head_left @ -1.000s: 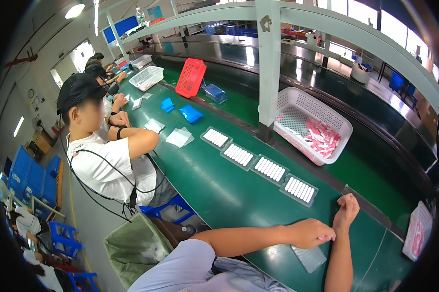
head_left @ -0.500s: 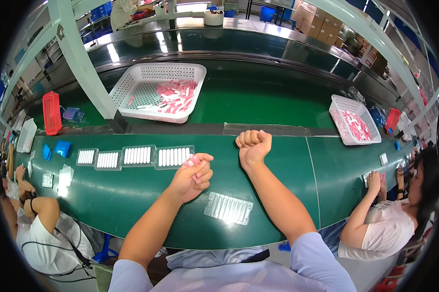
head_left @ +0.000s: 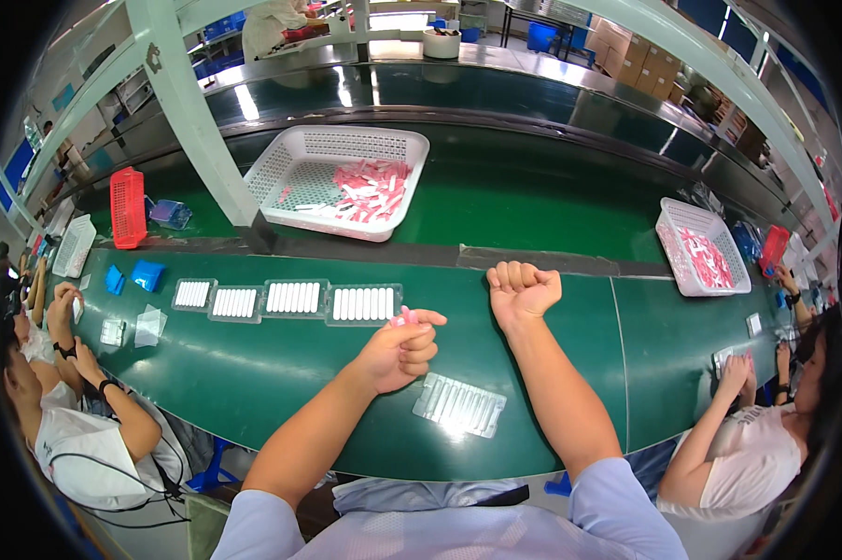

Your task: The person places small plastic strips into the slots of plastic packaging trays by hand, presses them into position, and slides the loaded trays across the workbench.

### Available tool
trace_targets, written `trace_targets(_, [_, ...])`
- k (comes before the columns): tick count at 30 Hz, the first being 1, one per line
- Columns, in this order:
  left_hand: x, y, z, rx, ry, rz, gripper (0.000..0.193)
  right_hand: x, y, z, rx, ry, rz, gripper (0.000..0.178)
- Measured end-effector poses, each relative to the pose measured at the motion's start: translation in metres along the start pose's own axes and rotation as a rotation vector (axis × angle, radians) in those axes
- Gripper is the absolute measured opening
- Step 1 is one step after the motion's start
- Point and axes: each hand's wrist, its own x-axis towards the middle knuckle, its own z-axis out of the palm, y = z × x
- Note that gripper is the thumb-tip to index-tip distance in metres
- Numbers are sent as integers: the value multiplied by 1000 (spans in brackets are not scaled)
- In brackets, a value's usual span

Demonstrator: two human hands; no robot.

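L hand (head_left: 398,357), curled w/ index out, grips pink pc (head_left: 404,318) beyond clear tray (head_left: 459,406), to L. R hand (head_left: 524,294): loose fist beyond tray, contents can't tell. Co-worker's shirt (head_left: 755,457), R of tray: dark print (head_left: 755,413), illegible.

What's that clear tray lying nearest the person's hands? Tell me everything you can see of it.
The clear tray looks like thin, see-through moulded plastic: roughly rectangular, with long, narrow slots side by side. The slots look empty, though glare whitens part of them. It lies flat on the green table, slightly turned, its right end nearer the person. It sits between the forearms, and neither the left hand nor the right hand touches it.
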Motion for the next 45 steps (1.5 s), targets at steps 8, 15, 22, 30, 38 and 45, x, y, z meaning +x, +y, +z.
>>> trace_targets(8, [-6, 10, -10, 91, -121, 110, 24, 4, 2, -2, -38, -81, 46, 35])
trace_targets(15, [5, 7, -16, -66, -311, 205, 39, -7, -22, 26, -1060, -580, -152, 39])
trace_targets(22, [-11, 25, -18, -173, -304, 376, 51, -103, -62, 108, -2025, -975, -170, 38])
trace_targets(30, [-5, 20, -20, -218, -392, 351, 52, -132, -48, 61, -2234, -1055, 87, 60])
trace_targets(38, [2, 3, -11, -214, -437, 184, 35, -138, -47, 76, -2267, -1186, 98, 73])
trace_targets(45, [-9, -1, 1, -105, -470, 217, 46, -148, -35, 75, -2374, -1303, 49, 104])
